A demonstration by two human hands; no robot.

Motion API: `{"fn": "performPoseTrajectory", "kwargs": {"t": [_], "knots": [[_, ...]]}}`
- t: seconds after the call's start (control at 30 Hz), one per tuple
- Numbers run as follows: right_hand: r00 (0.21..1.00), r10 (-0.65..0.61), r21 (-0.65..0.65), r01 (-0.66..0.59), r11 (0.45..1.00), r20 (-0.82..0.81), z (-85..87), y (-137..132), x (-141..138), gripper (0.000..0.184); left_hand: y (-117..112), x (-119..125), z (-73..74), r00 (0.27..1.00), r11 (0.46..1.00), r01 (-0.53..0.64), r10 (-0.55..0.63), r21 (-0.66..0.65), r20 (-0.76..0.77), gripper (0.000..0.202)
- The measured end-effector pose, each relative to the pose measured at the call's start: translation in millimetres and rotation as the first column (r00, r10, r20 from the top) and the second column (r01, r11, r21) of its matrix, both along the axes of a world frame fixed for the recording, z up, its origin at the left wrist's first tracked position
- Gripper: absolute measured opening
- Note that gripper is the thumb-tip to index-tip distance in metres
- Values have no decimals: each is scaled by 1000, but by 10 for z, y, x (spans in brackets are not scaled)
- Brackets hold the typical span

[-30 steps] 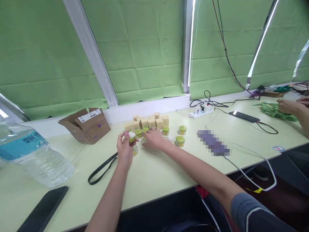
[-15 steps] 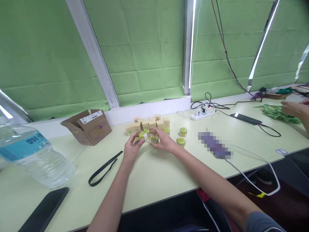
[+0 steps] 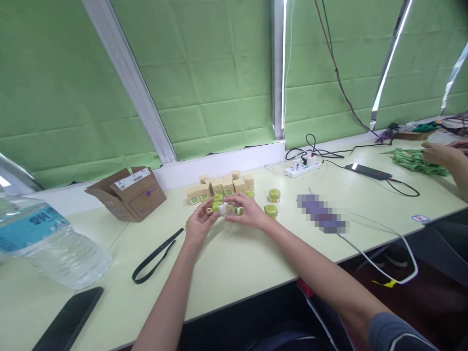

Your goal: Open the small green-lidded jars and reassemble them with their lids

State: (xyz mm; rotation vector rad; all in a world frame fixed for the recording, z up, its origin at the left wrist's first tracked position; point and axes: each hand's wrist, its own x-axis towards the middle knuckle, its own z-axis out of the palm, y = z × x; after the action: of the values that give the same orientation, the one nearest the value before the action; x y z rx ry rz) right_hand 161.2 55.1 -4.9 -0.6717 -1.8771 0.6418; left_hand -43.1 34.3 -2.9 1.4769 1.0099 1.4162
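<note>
Both my hands meet over the table's middle. My left hand (image 3: 199, 225) pinches a small green lid (image 3: 215, 208). My right hand (image 3: 247, 213) grips a small clear jar (image 3: 227, 209) that touches the lid. Behind them stands a row of several small tan boxes (image 3: 223, 186). Two more green-lidded jars (image 3: 275, 195) (image 3: 271, 210) sit on the table just right of my right hand.
An open cardboard box (image 3: 127, 194) lies back left. A water bottle (image 3: 44, 239), a black phone (image 3: 69, 319) and a black strap (image 3: 157, 254) are at left. A power strip (image 3: 302, 168), cables, a phone (image 3: 367, 171) and another person's hand (image 3: 442, 155) on green cloth are at right.
My left hand held the lidded piece alone while the right reached among the jars. The right hand picked up a clear jar and both hands came together above the table.
</note>
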Motion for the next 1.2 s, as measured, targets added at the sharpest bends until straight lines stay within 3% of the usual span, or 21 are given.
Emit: {"fn": "performPoseTrajectory", "kwargs": {"t": [0.23,0.47,0.63,0.7,0.8,0.97,1.1,1.2], "knots": [[998,11,90,-16,996,56,-67,28,-35,54,25,-16,-38,999,999,32,-32,-36,-1,58],[994,-59,291,29,956,94,-85,8,-89,51,27,2,-37,996,996,36,-30,-78,81,59],[1000,12,138,-13,990,9,-41,-29,-51,43,2,23,-2,986,990,38,-14,-139,167,58],[999,40,99,-37,994,-27,-36,-24,-40,51,-7,28,9,980,987,45,-13,-155,198,57],[999,46,139,-47,989,11,-46,-8,-46,62,-22,32,16,981,982,74,-40,-175,189,55],[995,-29,197,9,980,97,-50,-28,-70,55,-30,19,13,983,983,102,-77,-151,165,53],[989,58,46,-65,997,133,-9,-91,-49,57,-6,-3,-11,993,993,66,-55,-96,105,56],[995,80,-64,-77,995,53,0,-92,-30,59,6,-7,-20,993,995,58,-50,-76,104,57]]}}
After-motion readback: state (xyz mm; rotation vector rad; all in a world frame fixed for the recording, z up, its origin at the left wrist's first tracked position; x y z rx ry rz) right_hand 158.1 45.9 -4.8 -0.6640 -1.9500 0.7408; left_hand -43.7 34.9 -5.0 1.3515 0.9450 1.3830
